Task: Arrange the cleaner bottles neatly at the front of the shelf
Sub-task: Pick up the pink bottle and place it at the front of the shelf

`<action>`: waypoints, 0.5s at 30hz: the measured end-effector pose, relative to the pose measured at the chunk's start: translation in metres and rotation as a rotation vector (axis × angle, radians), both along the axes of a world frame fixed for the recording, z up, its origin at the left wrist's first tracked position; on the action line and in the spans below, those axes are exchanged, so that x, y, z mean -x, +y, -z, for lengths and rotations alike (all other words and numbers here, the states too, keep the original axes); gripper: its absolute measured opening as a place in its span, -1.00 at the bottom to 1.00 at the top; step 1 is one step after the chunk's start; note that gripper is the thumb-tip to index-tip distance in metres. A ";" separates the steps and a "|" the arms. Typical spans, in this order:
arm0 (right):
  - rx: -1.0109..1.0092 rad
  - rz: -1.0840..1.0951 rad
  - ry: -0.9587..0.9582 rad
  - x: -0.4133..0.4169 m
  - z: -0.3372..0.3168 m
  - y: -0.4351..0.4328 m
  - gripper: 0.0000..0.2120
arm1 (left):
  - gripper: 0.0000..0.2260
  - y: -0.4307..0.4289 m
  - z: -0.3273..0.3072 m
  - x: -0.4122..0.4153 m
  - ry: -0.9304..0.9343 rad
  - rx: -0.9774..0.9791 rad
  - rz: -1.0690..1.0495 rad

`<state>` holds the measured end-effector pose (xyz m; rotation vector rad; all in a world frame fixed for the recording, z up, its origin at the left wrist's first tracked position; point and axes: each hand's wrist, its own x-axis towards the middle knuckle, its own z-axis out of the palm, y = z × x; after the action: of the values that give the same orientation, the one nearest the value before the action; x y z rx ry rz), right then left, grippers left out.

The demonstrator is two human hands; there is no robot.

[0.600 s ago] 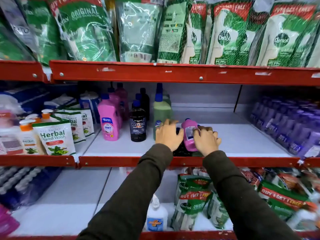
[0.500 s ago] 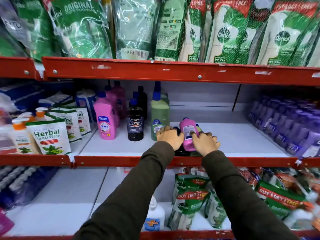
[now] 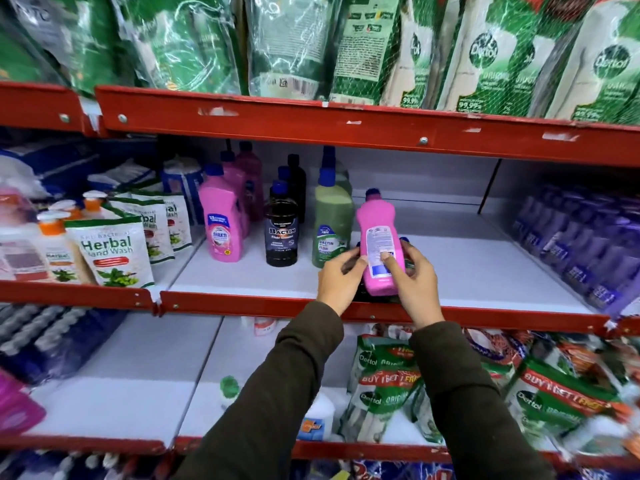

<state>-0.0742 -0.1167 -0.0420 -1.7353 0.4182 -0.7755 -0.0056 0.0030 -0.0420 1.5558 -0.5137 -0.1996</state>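
A pink cleaner bottle [image 3: 377, 233] with a blue cap stands nearly upright at the front of the white middle shelf [image 3: 467, 268], its back label toward me. My right hand [image 3: 414, 278] grips its right side with the thumb on the label. My left hand [image 3: 341, 278] touches its lower left side. Dark bottles lie partly hidden behind my hands. To the left stand rows of bottles: a pink Shakti bottle [image 3: 221, 223], a black Bactin bottle [image 3: 282, 230] and a green Bactin bottle [image 3: 330, 220], each with more bottles behind.
Herbal hand wash pouches [image 3: 110, 254] and pump bottles fill the left bay. Purple bottles [image 3: 585, 247] line the right bay. Dettol refill packs [image 3: 485, 53] hang over the red shelf edge [image 3: 311, 123] above, and more lie on the shelf below.
The pink bottle has been raised from lying between my hands to nearly upright. My hands now grip its lower part. The camera has moved closer.
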 end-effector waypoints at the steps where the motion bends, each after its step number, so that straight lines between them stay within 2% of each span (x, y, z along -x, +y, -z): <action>1: 0.002 -0.024 -0.039 0.001 -0.001 0.008 -0.51 | -0.66 0.009 -0.001 0.001 0.014 0.075 -0.003; 4: -0.015 -0.083 -0.120 -0.001 -0.004 0.036 -0.50 | -0.63 0.041 -0.008 -0.002 0.007 0.204 -0.029; 8: -0.037 -0.171 -0.161 -0.025 -0.003 0.080 -0.44 | -0.61 0.091 -0.015 -0.020 -0.087 0.214 -0.067; 15: -0.022 -0.220 -0.169 -0.088 0.013 0.155 -0.42 | -0.60 0.166 -0.003 -0.066 -0.105 0.165 -0.200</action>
<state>0.0143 0.0381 -0.0548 -1.6480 0.1178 -0.7472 0.0603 0.1695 -0.0389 1.4502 -0.4415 0.0768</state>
